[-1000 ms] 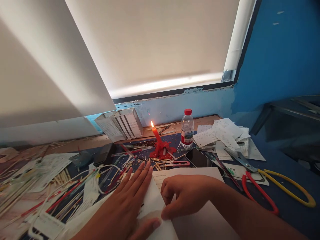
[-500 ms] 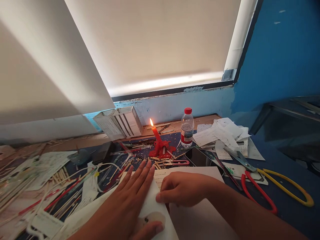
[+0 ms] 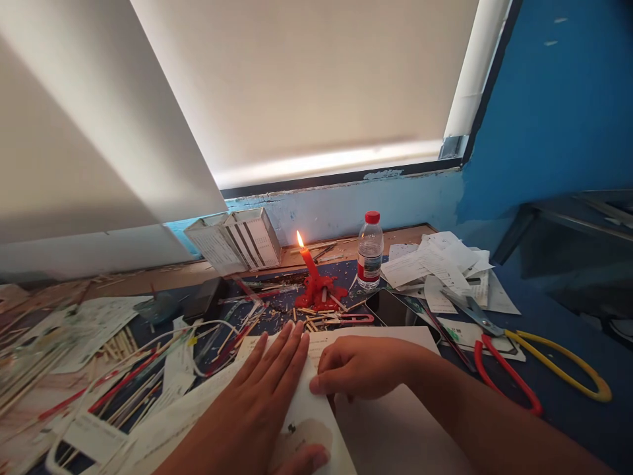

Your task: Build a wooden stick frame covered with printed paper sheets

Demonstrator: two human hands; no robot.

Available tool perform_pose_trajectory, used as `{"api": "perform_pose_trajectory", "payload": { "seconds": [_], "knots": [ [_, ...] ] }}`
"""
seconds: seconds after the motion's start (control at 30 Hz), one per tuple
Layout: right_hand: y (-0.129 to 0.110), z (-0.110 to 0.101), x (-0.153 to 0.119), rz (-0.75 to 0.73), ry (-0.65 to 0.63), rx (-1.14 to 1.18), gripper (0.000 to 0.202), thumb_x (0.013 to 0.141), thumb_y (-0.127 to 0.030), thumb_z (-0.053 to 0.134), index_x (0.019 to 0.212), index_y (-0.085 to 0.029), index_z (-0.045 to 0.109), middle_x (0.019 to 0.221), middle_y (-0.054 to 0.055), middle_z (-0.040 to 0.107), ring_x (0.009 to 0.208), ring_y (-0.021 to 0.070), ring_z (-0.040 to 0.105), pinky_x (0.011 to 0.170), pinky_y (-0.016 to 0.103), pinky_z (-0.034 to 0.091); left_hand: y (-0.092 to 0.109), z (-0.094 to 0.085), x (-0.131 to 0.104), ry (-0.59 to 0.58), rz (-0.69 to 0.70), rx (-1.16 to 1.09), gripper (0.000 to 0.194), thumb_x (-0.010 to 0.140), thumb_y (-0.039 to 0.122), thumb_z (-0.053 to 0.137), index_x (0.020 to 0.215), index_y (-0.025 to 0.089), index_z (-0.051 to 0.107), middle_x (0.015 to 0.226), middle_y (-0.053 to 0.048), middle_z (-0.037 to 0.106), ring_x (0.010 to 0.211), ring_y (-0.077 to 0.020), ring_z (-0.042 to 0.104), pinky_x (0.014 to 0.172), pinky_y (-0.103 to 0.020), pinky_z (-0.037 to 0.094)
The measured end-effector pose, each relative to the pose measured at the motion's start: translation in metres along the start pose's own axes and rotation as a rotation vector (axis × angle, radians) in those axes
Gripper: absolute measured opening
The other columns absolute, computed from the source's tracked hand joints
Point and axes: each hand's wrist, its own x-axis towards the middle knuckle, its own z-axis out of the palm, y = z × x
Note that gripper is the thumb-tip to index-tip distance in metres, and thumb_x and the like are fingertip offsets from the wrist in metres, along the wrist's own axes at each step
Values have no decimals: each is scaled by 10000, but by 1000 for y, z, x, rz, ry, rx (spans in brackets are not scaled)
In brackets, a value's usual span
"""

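Note:
A printed white sheet of paper (image 3: 316,422) lies over more paper (image 3: 390,429) at the near edge of the view. My left hand (image 3: 267,389) rests flat on the sheet, its fingers stretched out and its thumb spread to the right. Curled at the sheet's right edge, my right hand (image 3: 361,369) pinches that edge between thumb and bent fingers. Just beyond the paper a lit red candle (image 3: 310,262) stands slightly tilted in a pool of red wax (image 3: 316,295). Several thin wooden sticks lie between the wax and the paper.
Behind stand a water bottle (image 3: 370,254) and a white box (image 3: 252,239). To the right are a dark phone (image 3: 393,309), loose papers (image 3: 445,260), and scissors (image 3: 487,326) with red and yellow handles. Sticks and a white cable (image 3: 163,335) clutter the left side.
My left hand has shifted slightly right and down in view, still flat on the paper. My right hand keeps nearly the same place. The view itself has moved a little.

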Motion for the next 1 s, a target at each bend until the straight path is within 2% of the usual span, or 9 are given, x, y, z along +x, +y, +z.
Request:
{"api": "perform_pose_trajectory", "payload": {
  "seconds": [0.13,0.23,0.33,0.53,0.63,0.8,1.0],
  "knots": [
    [-4,-1,0,27,1,2,330,921,-444,574,830,-156,706,667,-11,593,602,108,550,570,204,440,-2,-4,2,13,86,-28,906,919,611,501,1607,219,61,1607,-104,342,1448,-336,386,1151,-495,392],
    [-5,-2,0,40,-3,18,306,925,-410,573,812,-156,701,689,-12,610,616,102,565,585,195,445,-1,-4,5,54,72,-63,778,976,481,444,1603,261,40,1596,-61,373,1442,-299,406,1161,-460,380],
    [-3,-3,1,34,-5,56,328,919,-463,591,850,-167,715,723,-17,637,630,99,568,585,189,447,-2,-1,7,60,60,-67,747,986,399,422,1598,276,11,1593,-48,373,1434,-293,416,1160,-464,376],
    [1,-4,4,6,-39,149,350,921,-495,590,890,-168,709,825,-1,685,689,96,586,620,171,458,-15,21,2,87,120,-1,807,955,405,485,1603,267,24,1583,-59,376,1410,-286,456,1153,-428,385],
    [1,-4,4,2,-21,95,338,927,-475,579,870,-167,707,835,-7,690,689,91,574,617,165,441,-20,32,-1,89,135,86,786,948,282,465,1607,243,39,1569,-66,400,1394,-249,479,1134,-363,414],
    [-1,-6,2,-19,-32,81,307,926,-459,578,886,-179,697,833,-19,680,710,93,584,636,167,446,-18,33,2,77,171,83,819,960,347,467,1605,222,-23,1551,-92,419,1373,-265,503,1102,-373,453],
    [-8,-7,-2,-6,-45,58,284,930,-427,587,874,-175,707,770,-25,621,706,89,573,616,161,439,-19,39,-7,77,139,113,810,950,388,470,1613,225,33,1568,-71,401,1397,-278,466,1174,-409,363]
  ]
}}
